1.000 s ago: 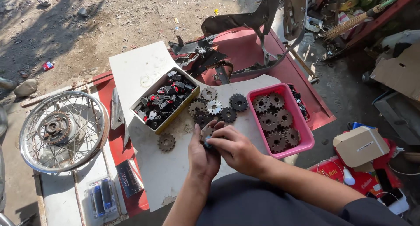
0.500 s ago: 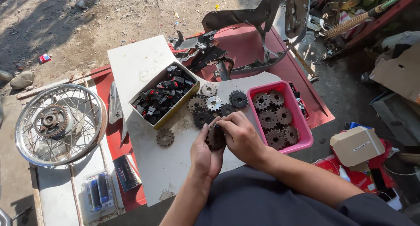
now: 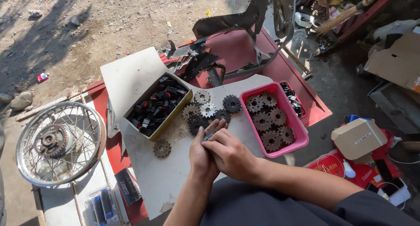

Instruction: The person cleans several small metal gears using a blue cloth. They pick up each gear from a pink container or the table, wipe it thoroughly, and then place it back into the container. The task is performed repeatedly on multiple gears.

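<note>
My left hand (image 3: pixel 202 152) and my right hand (image 3: pixel 230 153) are pressed together over a white panel (image 3: pixel 170 178), both closed around a small dark sprocket (image 3: pixel 207 137) that is mostly hidden by my fingers. Just beyond my fingertips lie several loose sprockets (image 3: pixel 209 109) on the panel. A single rusty sprocket (image 3: pixel 162 148) lies apart to the left. A pink tray (image 3: pixel 299 134) holding several rusty sprockets sits to the right of my hands.
A cardboard box of black and red parts (image 3: pixel 156 105) sits left of the loose sprockets. A spoked wheel (image 3: pixel 59 143) lies at far left. Black metal frame parts (image 3: pixel 236 42) rest on a red surface behind. A small carton (image 3: pixel 358 138) and clutter lie at right.
Both hands have drawn slightly back toward me with the sprocket between them, my right hand closing more over my left. The view has shifted a little.
</note>
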